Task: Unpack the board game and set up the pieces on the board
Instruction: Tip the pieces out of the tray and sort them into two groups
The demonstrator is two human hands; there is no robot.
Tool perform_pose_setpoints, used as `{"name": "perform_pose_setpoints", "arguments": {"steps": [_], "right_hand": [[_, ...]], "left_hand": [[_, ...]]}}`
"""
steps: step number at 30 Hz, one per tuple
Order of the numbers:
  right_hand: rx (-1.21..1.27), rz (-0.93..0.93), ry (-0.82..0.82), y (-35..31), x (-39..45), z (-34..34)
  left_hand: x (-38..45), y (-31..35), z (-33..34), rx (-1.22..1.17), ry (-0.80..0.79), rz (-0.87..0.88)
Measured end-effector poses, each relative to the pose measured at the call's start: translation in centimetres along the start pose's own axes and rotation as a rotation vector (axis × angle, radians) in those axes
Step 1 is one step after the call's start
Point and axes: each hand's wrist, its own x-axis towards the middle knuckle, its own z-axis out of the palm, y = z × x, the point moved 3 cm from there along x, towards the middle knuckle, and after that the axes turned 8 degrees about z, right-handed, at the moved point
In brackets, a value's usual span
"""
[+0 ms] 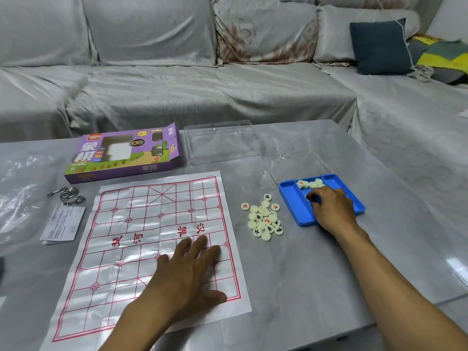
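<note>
Table (329,262): grey, sofa behind.
Left hand (187,272): flat, pinning board (121,249) smooth.
Right hand (331,209): curled into blue tray (291,198), apparently gathering pieces.
Pile (263,219): three o'clock of board, awaiting placement.

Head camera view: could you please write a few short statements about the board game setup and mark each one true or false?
1. The left hand lies flat on the paper board. True.
2. The loose pieces stand on the board. False: they are piled on the table, to its right.
3. The right hand reaches into the blue tray. True.
4. The blue tray is empty. False: a few pieces remain at its far end.
</note>
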Motion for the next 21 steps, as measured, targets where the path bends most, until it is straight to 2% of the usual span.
{"name": "perform_pose_setpoints", "arguments": {"steps": [6,9,11,14,16,19,21], "right_hand": [[0.101,0.02,0.06,0.4,-0.1,-0.4],[0.298,-0.059,0.08,-0.6,-0.3,-0.9],[0.419,-0.18,0.003,-2.7,-1.1,-1.2],[0.295,-0.357,-0.17,-5.7,-2.7,0.1],[0.239,-0.361,-0.203,-6.0,-2.9,1.3],[0.281,-0.266,-0.01,-5.0,-1.7,0.6],[0.191,-0.176,0.054,-3.8,-0.8,0.2]], "left_hand": [[0.0,0.0,-0.1,-0.005,-0.003,-0.005],[0.0,0.1,-0.1,-0.007,0.005,-0.004],[0.0,0.1,-0.2,0.003,0.011,-0.009],[0.0,-0.1,-0.1,0.003,0.004,-0.011],[0.0,-0.2,-0.1,0.007,-0.002,-0.005],[0.0,-0.1,0.0,0.012,0.013,0.003],[0.0,-0.1,0.0,0.007,0.015,0.004]]}}
